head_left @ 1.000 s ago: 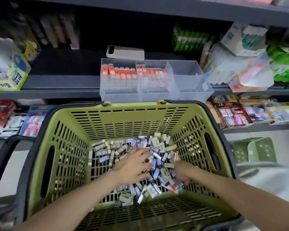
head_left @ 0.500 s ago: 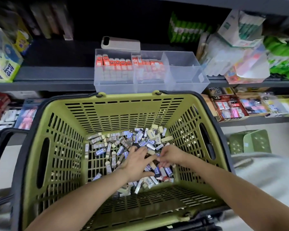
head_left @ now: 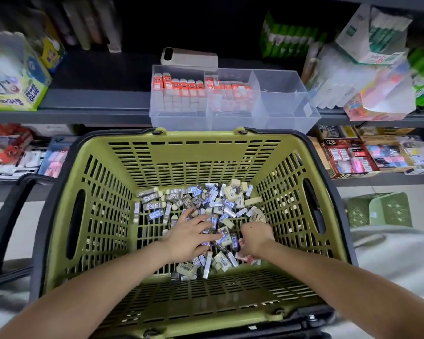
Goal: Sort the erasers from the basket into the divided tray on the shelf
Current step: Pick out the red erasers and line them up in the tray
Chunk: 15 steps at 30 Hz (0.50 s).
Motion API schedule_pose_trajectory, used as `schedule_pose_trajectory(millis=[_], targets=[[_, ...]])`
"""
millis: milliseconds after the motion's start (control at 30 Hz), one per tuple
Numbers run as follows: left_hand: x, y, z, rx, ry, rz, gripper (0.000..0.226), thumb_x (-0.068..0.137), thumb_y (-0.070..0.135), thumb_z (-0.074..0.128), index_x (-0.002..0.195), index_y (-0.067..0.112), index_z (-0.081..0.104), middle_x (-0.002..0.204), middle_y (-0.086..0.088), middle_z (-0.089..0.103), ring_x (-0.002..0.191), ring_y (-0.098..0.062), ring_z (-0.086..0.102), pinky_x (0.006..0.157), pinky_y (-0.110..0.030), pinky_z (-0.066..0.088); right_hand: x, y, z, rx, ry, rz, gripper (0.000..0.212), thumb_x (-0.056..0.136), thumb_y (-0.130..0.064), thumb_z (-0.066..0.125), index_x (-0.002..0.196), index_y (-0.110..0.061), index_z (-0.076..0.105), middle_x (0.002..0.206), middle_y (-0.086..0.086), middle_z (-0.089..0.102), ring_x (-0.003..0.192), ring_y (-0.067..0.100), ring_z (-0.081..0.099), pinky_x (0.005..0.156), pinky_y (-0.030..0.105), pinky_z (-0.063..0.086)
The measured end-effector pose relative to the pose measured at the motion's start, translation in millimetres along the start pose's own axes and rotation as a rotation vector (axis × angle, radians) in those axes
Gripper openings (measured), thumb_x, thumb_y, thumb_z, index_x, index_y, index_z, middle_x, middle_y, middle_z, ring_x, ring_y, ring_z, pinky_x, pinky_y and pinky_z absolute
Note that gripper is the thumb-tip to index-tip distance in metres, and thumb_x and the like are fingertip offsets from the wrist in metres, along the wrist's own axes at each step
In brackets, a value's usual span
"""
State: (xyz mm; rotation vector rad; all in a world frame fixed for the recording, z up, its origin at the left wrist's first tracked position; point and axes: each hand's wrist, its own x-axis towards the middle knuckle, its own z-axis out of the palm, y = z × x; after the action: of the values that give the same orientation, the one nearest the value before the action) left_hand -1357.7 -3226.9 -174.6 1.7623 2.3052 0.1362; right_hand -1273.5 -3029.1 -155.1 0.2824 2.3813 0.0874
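In the basket (head_left: 196,152), your left hand (head_left: 190,237) lies spread on the erasers (head_left: 206,199); right hand (head_left: 256,234) curled, contents unclear; tray (head_left: 288,118) dead ahead.

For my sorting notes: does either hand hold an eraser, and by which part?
The left hand rests open on the erasers, holding none. The right hand curls into them; any hold is hidden.

Erasers (head_left: 201,204) in basket (head_left: 196,155); divided tray (head_left: 287,118) behind, on shelf (head_left: 96,106).
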Motion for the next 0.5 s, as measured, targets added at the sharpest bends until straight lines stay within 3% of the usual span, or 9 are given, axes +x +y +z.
schedule_pose_trajectory(millis=[67, 133, 200, 267, 367, 433, 500], targets=[[-6, -1, -1, -0.035, -0.074, -0.06, 0.042, 0.096, 0.046, 0.043, 0.138, 0.041, 0.043, 0.151, 0.005, 0.036, 0.145, -0.018, 0.018, 0.116, -0.051, -0.009, 3, 5, 2, 0.148, -0.018, 0.041, 0.026, 0.076, -0.032, 0.073, 0.095, -0.017, 0.064, 0.089, -0.003, 0.066, 0.078, 0.006, 0.063, 0.065, 0.02, 0.055], [-6, 5, -8, -0.161, -0.089, -0.158, 0.041, 0.097, 0.049, 0.039, 0.136, 0.039, 0.047, 0.152, 0.008, 0.033, 0.145, -0.015, 0.016, 0.117, -0.045, -0.006, 6, 14, -7, 0.447, -0.03, 0.089, 0.026, 0.073, -0.023, 0.077, 0.095, -0.016, 0.065, 0.09, -0.001, 0.067, 0.076, 0.006, 0.064, 0.067, 0.02, 0.056], [0, 15, -22, -0.468, -0.011, -0.325, 0.041, 0.096, 0.048, 0.042, 0.133, 0.031, 0.052, 0.146, 0.008, 0.041, 0.139, -0.014, 0.03, 0.116, -0.037, 0.011, 5, 20, -28, 0.884, -0.068, 0.082, 0.027, 0.071, -0.015, 0.079, 0.094, -0.01, 0.066, 0.086, 0.002, 0.068, 0.067, 0.008, 0.063, 0.063, 0.018, 0.054], [11, 25, -41, -1.021, -0.005, -0.518, 0.044, 0.096, 0.044, 0.045, 0.134, 0.023, 0.051, 0.138, 0.002, 0.052, 0.129, -0.017, 0.046, 0.108, -0.034, 0.034, 0, 18, -52, 1.197, -0.176, -0.061, 0.022, 0.071, -0.009, 0.077, 0.09, -0.004, 0.067, 0.08, 0.007, 0.069, 0.061, 0.011, 0.062, 0.061, 0.018, 0.054], [24, 34, -57, -1.905, -0.037, -0.712, 0.044, 0.092, 0.036, 0.053, 0.129, 0.011, 0.052, 0.123, -0.016, 0.063, 0.112, -0.029, 0.062, 0.092, -0.042, 0.052, -10, 10, -70, 1.394, -0.256, -0.294, 0.021, 0.073, -0.003, 0.073, 0.093, -0.005, 0.065, 0.084, 0.006, 0.073, 0.078, 0.017, 0.07, 0.07, 0.021, 0.055], [25, 37, -58, -2.074, -0.018, -0.796, 0.038, 0.092, 0.029, 0.054, 0.123, 0.006, 0.055, 0.114, -0.021, 0.066, 0.102, -0.034, 0.066, 0.084, -0.046, 0.056, -9, 14, -70, 1.449, -0.306, -0.343, 0.021, 0.075, 0.0, 0.07, 0.095, -0.005, 0.066, 0.089, 0.009, 0.073, 0.082, 0.018, 0.07, 0.072, 0.021, 0.055], [23, 39, -55, -2.043, 0.009, -0.836, 0.029, 0.095, 0.024, 0.051, 0.117, 0.006, 0.058, 0.107, -0.02, 0.069, 0.096, -0.033, 0.069, 0.08, -0.045, 0.057, -8, 20, -65, 1.34, -0.29, -0.251, 0.015, 0.078, -0.002, 0.068, 0.093, -0.004, 0.066, 0.09, 0.012, 0.071, 0.079, 0.018, 0.07, 0.071, 0.021, 0.055]])
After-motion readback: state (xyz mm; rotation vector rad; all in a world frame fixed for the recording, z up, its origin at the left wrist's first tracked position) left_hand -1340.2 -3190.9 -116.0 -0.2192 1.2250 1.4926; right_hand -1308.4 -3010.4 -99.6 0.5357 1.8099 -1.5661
